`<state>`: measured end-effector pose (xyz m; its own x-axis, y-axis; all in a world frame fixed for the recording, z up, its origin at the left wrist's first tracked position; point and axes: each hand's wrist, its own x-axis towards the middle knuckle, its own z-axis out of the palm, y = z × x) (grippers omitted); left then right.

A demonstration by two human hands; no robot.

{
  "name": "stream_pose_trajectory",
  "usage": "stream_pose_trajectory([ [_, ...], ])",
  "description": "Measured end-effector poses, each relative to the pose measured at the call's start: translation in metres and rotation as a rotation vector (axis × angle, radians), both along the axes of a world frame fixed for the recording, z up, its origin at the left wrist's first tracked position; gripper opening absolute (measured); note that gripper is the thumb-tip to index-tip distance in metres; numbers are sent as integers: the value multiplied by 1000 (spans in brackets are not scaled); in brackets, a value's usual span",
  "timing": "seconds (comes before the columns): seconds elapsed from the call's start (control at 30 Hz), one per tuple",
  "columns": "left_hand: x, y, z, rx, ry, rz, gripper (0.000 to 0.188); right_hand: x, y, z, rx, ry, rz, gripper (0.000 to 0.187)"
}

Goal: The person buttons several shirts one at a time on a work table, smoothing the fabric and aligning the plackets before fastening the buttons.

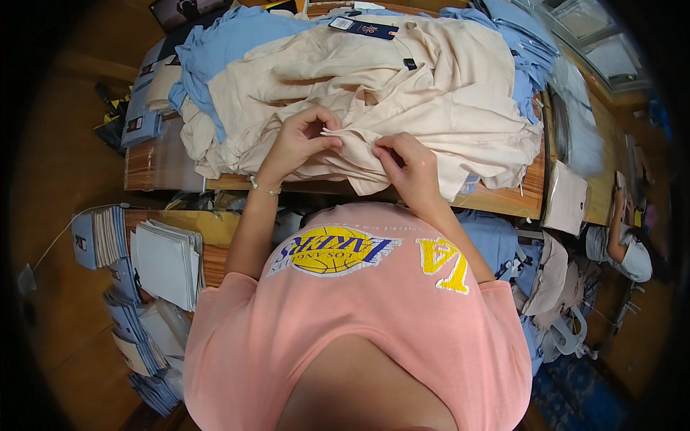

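Observation:
A cream shirt (453,90) lies spread and rumpled across the wooden table (528,201) in front of me. A near edge of it is raised between my hands. My left hand (305,140) pinches that edge between thumb and fingers, and a narrow fold sticks up at the fingertips. Slightly nearer and to the right, my right hand (411,164) is closed on the same cloth with thumb and forefinger. A dark blue hang tag (364,28) rests on the far part of the shirt. Light blue shirts (241,36) show under and behind it.
Folded blue shirts (141,126) sit at the table's left end, with more in a pile (514,32) at the far right. White sheets (167,262) are stacked at my left. Loose garments (553,280) hang at my right, and another person (622,251) is farther right.

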<state>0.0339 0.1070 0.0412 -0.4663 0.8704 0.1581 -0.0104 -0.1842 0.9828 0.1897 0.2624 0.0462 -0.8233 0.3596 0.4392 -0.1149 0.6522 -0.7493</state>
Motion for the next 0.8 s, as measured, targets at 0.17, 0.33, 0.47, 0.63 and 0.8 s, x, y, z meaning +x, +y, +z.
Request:
stream_pose_trajectory([
  [0.17, 4, 1, 14, 17, 104, -14, 22, -3, -2, 8, 132, -5, 32, 15],
  [0.33, 1, 7, 19, 83, 170, 5, 23, -4, 4, 11, 191, -32, 20, 14],
  [0.47, 4, 11, 28, -37, 3, 13, 21, 15, 18, 32, -229, -172, -15, 10],
  [0.63, 14, 29, 38, -140, 77, -66, 17, 31, 30, 41, -636, -230, 6, 13],
  [0.8, 18, 34, 33, -195, 100, -54, 17, 47, 24, 31, -469, -298, 18, 18],
])
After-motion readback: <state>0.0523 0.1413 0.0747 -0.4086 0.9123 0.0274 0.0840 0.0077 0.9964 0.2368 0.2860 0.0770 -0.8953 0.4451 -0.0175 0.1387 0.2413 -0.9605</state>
